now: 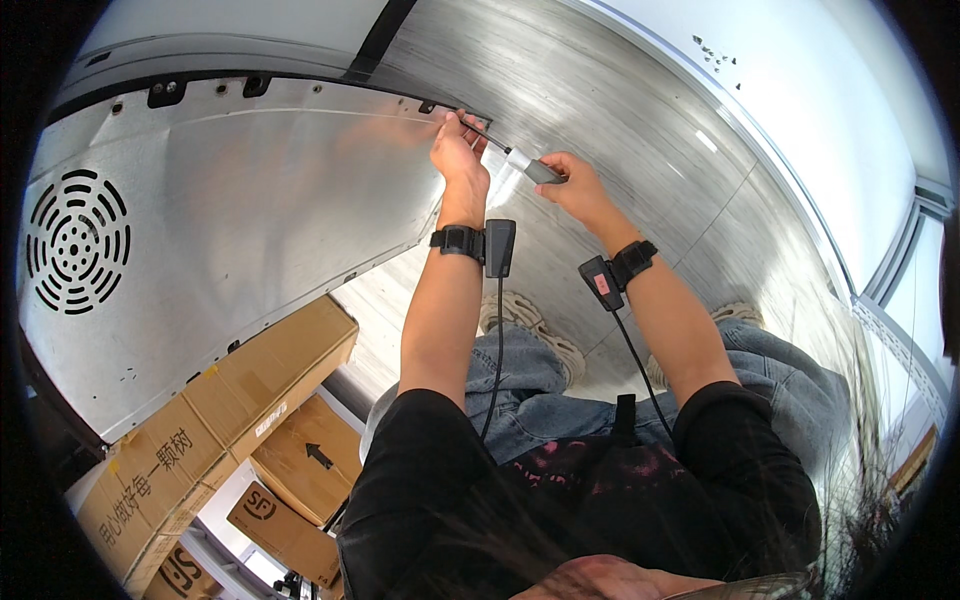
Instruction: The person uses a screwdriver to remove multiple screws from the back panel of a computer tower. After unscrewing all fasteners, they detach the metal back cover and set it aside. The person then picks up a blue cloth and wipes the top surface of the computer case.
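My right hand [576, 188] is closed round the handle of a screwdriver [518, 160] with a grey and silver grip. Its thin dark shaft slants up and left to the far corner of a large bare-metal panel [260, 210]. At that corner, my left hand [459, 155] has its fingers curled about the front end of the shaft. The fingers cover the tip, so whatever it meets is hidden. Along the panel's far edge run a dark rim and several holes and black fittings. Round vent slots [78, 242] are cut into its left part.
Cardboard boxes [270, 365] stand below the panel at the lower left. My shoes [535, 335] are on the grey plank-patterned floor [620, 90]. A white wall [830, 120] with a metal-edged base curves along the right. Cables [498, 350] hang from the black wrist devices.
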`<state>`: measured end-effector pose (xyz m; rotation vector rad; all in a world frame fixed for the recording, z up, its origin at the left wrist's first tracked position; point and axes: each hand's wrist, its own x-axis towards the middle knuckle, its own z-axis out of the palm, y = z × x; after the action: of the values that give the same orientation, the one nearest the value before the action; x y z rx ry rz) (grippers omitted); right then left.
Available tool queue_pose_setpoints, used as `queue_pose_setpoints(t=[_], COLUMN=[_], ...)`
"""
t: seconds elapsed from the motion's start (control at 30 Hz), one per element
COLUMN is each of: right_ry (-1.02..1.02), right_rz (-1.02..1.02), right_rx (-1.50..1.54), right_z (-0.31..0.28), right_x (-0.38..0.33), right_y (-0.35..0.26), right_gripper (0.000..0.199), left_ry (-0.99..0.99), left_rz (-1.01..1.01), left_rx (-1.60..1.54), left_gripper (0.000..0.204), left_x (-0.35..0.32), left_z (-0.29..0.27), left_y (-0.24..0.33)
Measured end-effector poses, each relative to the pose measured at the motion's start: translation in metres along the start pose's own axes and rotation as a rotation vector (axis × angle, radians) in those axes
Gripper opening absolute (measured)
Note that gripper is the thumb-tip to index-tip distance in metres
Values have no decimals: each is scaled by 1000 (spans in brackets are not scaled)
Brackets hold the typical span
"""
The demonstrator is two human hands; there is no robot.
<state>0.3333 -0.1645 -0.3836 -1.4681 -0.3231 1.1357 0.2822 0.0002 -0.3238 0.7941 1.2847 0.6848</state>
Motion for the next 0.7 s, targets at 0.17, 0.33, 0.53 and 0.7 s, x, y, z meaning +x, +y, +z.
queue_pose_setpoints(t=[0.17,0.33,0.53,0.7], right_ry=[9,43,35,60], right_rz=[-36,-20,8,101], right_rx=[-59,-35,51,134], right_z=[2,-1,-8,-20], right_x=[-1,1,1,-2], right_y=[0,8,8,4], right_gripper=[39,38,39,38], left_ry=[-2,-18,-44,-89], left_rz=[2,-10,29,65], left_rx=[8,-11,5,25], left_gripper=[20,23,25,18], left_x=[0,0,-4,-10], left_z=[-2,-4,-2,7], left_y=[-1,-2,-5,-10])
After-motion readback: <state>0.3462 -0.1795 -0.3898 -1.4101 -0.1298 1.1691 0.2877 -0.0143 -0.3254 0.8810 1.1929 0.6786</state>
